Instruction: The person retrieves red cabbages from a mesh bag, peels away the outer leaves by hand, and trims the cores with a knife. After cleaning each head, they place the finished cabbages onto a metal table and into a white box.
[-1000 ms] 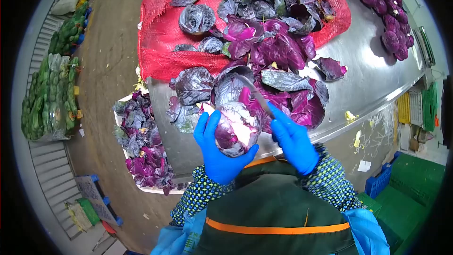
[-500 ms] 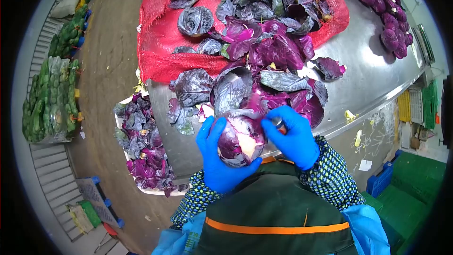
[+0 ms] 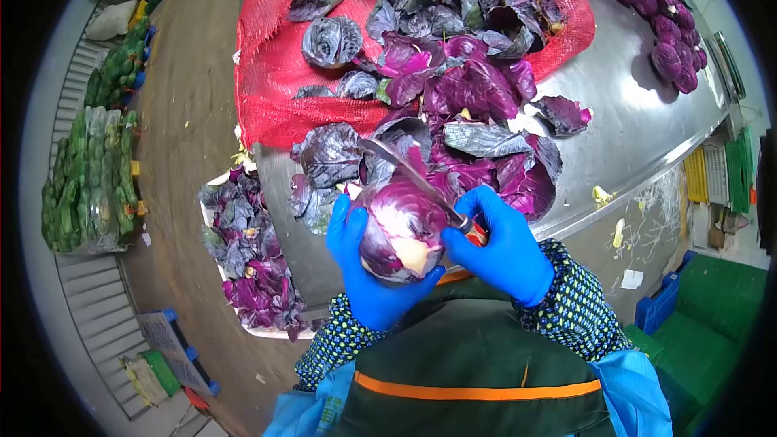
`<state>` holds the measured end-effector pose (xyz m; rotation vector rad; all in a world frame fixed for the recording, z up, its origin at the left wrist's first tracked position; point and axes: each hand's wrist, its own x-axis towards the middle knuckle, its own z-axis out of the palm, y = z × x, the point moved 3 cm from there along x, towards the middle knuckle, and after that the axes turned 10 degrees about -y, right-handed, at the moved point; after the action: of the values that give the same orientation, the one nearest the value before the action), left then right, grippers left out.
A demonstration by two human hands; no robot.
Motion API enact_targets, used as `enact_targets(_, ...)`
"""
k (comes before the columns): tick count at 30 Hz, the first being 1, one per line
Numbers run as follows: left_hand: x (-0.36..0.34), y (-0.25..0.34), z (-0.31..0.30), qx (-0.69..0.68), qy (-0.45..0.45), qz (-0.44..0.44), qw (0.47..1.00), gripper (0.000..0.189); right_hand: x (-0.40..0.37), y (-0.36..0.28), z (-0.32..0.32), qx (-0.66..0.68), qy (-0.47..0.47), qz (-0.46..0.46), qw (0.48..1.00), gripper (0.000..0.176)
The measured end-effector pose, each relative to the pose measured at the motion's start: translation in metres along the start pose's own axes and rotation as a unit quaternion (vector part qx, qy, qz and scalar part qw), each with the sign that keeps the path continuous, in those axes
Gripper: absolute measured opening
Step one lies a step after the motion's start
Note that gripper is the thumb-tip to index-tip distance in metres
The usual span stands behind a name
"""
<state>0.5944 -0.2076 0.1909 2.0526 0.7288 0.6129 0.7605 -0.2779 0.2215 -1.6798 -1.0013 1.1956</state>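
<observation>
Purple cabbage [image 3: 396, 231] sits in the left hand [image 3: 374, 294], fingers clamped on it. The right hand [image 3: 510, 255] clasps a knife [image 3: 426, 186], its blade perhaps touching the cabbage.

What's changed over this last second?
The knife has swung left, closer to the cabbage, which has turned so its pale patch sits lower in view. Nothing was let go: the left hand still holds the cabbage, the right hand the knife. The red sack stayed put.
</observation>
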Motion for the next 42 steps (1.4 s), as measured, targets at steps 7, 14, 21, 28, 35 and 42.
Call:
enact_targets(7, -0.014, -0.023, 0.008, -0.569, 0.048, -0.2, 0.796, 0.09, 0.006, 0.038, -0.026, 0.388, -0.1, 0.134, 0.906, 0.011)
enact_targets(14, -0.021, -0.026, 0.017, -0.774, 0.009, -0.204, 0.599, 0.088, 0.027, 0.101, -0.05, 0.262, 0.106, 0.147, 0.948, 0.012)
enact_targets(21, 0.015, 0.007, -0.003, -0.25, -0.064, -0.017, 0.966, 0.103, 0.004, 0.055, 0.018, 0.607, -0.116, 0.082, 0.782, 0.058)
enact_targets(28, 0.024, 0.026, -0.006, -0.086, -0.123, 0.058, 0.987, 0.07, 0.001, 0.083, 0.014, 0.716, -0.12, 0.063, 0.685, 0.06)
enact_targets(35, 0.014, 0.012, 0.0, 0.009, -0.084, 0.099, 0.991, 0.058, -0.005, 0.101, 0.025, 0.699, -0.135, 0.081, 0.698, 0.061)
enact_targets(42, -0.007, -0.068, -0.002, -0.4, 0.107, -0.119, 0.902, 0.048, 0.017, 0.118, 0.019, 0.487, -0.107, -0.034, 0.866, 0.053)
